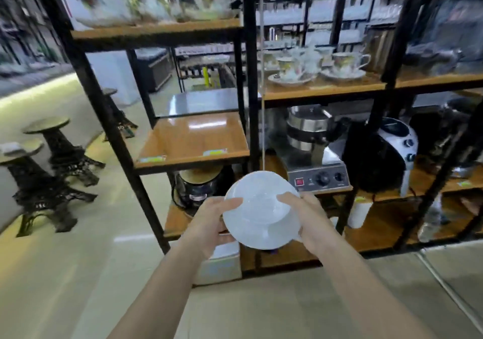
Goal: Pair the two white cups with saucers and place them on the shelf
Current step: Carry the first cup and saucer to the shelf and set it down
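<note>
Both of my hands hold a white saucer [257, 197] with a white cup [271, 223] against it, tilted toward me in front of the shelving. My left hand [213, 223] grips the left rim, thumb on top. My right hand [305, 215] grips the right side near the cup's handle. Whether more than one cup or saucer is in the stack I cannot tell. A bare wooden shelf [193, 140] lies above and to the left of the hands.
Flowered cups on saucers [313, 69] stand on the upper right shelf. A steel appliance with dials [313, 155] and a black-and-white machine [386, 155] fill the shelf behind the hands. Black posts [252, 77] frame the racks. Black tower-shaped stools [52, 161] stand at left.
</note>
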{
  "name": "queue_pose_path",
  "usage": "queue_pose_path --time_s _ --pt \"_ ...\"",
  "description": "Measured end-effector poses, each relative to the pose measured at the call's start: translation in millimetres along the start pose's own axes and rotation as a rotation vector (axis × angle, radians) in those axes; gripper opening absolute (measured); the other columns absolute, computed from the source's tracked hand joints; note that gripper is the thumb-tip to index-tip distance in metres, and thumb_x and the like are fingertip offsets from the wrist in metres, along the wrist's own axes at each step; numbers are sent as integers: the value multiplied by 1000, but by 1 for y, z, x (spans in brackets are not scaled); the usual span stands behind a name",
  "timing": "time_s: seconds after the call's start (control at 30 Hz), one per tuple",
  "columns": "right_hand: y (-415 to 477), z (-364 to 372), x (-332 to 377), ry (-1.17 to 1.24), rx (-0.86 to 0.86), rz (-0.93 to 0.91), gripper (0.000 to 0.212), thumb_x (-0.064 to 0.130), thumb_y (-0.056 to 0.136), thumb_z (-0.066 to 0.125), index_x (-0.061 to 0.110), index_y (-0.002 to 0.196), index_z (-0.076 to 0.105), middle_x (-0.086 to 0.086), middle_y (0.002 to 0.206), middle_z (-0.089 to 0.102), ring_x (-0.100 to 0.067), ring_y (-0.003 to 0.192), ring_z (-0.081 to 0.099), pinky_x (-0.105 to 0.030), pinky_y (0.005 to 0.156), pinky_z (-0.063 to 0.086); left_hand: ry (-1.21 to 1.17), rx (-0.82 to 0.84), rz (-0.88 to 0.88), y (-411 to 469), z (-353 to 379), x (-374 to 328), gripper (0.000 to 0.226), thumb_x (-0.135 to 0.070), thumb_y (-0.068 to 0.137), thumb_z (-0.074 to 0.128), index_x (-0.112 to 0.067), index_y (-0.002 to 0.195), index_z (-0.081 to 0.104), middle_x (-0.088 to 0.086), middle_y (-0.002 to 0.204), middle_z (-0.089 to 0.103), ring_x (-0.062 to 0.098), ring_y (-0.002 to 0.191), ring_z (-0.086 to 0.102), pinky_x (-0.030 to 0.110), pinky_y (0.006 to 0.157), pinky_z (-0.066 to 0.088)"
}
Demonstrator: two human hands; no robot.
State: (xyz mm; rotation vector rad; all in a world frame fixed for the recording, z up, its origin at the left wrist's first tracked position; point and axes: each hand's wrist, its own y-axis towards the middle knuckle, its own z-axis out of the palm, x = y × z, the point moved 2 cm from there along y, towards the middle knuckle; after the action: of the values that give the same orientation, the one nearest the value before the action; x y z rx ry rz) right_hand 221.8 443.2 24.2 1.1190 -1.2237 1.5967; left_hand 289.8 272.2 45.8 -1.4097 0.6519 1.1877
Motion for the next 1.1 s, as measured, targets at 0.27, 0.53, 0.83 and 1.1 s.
queue_pose_path --time_s 0.27,0.53,0.83,1.1 --pt "109 129 23 -82 74 -10 52 36 77 67 13 121 52 -10 115 60 -29 105 57 -43 87 50 -140 -189 42 74 -98 -61 17 -23 80 69 -16 93 60 4 99 64 23 93 59 37 66 51" --pt "261 228 33 -56 95 29 51 33 75 69 5 116 56 -11 114 62 -28 104 57 -41 85 47 -167 -342 91 204 -164 -123 20 -24 81 68 -14 96 60 6 99 64 25 90 60 37 70 52" --pt "369 315 46 -104 46 93 51 33 84 63 7 125 48 -14 113 55 -27 100 55 -36 82 43 -293 -477 82 322 -226 -171 35 -21 77 72 -9 108 64 11 107 66 33 97 61 40 80 52" --pt "423 360 40 -202 -38 111 57 38 81 63 10 127 46 -11 117 53 -25 101 55 -32 75 45 -299 -553 32 392 -266 -180 37 -21 75 74 -7 107 62 13 107 64 34 102 59 42 87 49"
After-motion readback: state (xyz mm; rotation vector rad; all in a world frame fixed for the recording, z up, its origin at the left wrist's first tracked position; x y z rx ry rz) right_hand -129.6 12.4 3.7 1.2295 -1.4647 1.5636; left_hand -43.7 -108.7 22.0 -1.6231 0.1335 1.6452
